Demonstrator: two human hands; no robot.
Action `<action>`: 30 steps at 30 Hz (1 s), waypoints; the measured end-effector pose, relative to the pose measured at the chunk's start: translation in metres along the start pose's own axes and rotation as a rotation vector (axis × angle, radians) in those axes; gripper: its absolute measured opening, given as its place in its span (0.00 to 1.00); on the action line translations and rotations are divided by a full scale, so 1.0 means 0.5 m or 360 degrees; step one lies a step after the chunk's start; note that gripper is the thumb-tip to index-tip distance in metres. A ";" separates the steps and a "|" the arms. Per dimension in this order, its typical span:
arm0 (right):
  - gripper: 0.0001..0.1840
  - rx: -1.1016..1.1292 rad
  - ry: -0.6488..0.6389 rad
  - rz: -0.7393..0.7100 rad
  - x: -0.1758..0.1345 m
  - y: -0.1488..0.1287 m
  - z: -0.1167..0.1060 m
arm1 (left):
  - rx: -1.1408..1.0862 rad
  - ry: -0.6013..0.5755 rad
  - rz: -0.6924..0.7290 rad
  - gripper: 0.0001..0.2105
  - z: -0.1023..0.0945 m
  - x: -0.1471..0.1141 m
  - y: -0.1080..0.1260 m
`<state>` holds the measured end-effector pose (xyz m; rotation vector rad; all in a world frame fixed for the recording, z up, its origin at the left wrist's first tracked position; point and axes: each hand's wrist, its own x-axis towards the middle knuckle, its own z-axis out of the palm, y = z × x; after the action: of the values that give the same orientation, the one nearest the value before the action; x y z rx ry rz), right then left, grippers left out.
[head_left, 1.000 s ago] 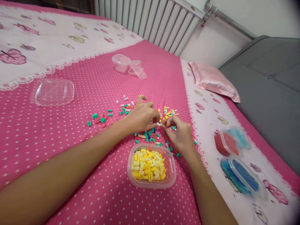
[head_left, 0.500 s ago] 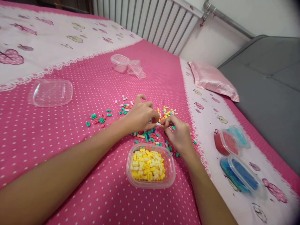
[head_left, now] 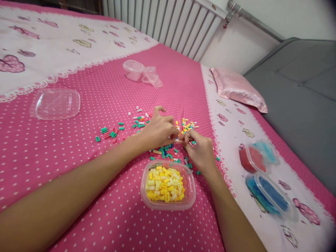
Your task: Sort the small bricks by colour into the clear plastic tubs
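A person's two bare hands meet above a pink bed sheet with white dots [head_left: 110,217]. The left hand [head_left: 160,131] is curled, its thumb and forefinger almost closed and one other finger raised. The right hand [head_left: 201,150] is likewise nearly closed, thumb against forefinger. Between their tips is a tiny white plastic piece [head_left: 176,140], which both appear to pinch; its exact shape is too small to tell.

Under and around the hands lie loose green and red plastic bricks [head_left: 169,151]. Just beyond the right hand is a scatter of small yellow and cream bricks [head_left: 186,125]. On the near side of both hands, close but not touching, stands an open clear plastic tub [head_left: 168,207] of yellow and pale bricks. Left of the left hand, well apart, lies a clear plastic lid [head_left: 56,104]. Well to the right of the right hand are a tub with red contents [head_left: 245,159] and one with blue contents [head_left: 262,201].

The step in hand looks like fine fingertip work on the white piece. The next move would seem to call for a light, steady pinch from both sides, with wrists kept clear of the bricks and tub.
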<state>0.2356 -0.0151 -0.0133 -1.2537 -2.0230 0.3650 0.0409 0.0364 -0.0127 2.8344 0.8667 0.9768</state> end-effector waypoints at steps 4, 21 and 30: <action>0.12 0.0261 0.0034 0.0122 0.002 0.008 0.003 | -0.0060 -0.0013 -0.0025 0.08 -0.002 0.001 0.001; 0.04 -0.0275 -0.0593 0.0039 -0.004 -0.015 -0.041 | 0.0093 -0.0116 -0.0165 0.04 -0.020 -0.004 -0.023; 0.05 -0.0473 -0.0727 -0.0087 -0.011 -0.003 -0.020 | 0.0038 -0.0149 -0.0172 0.04 -0.020 -0.001 -0.013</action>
<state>0.2429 -0.0218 -0.0075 -1.3810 -2.5697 0.3580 0.0316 0.0403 -0.0065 2.7932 1.0155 0.8197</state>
